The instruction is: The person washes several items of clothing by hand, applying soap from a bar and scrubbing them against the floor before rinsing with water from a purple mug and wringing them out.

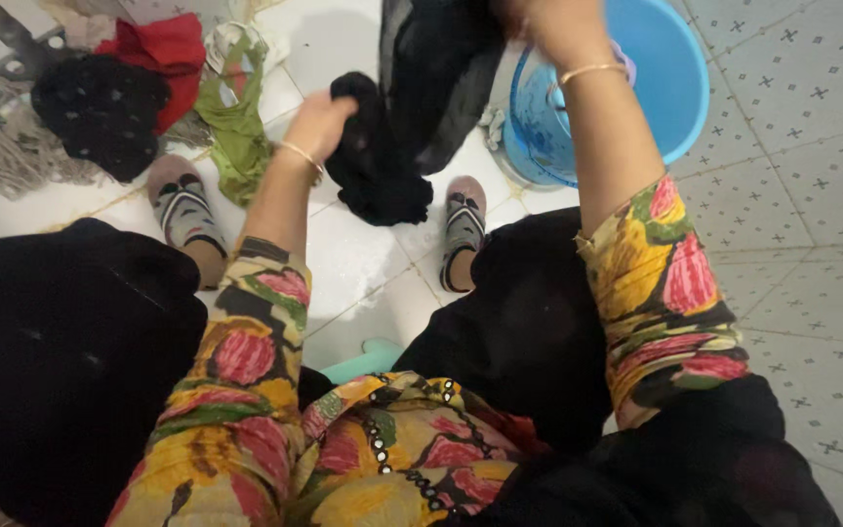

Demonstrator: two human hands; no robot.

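A wet black garment point(412, 117) hangs between my two hands over the tiled floor. My left hand point(316, 122) grips its lower bunched end at the middle of the view. My right hand point(553, 24) holds the upper end at the top edge, raised above a blue bucket point(670, 78). Each wrist carries a thin gold bangle. Both forearms wear floral yellow and red sleeves.
A pile of clothes lies at the top left: a black dotted piece point(100, 112), a red one point(163, 49), a green one point(236, 117). My sandalled feet point(182, 210) rest on wet white tiles point(353, 263). A patterned tile floor point(812, 244) spreads right.
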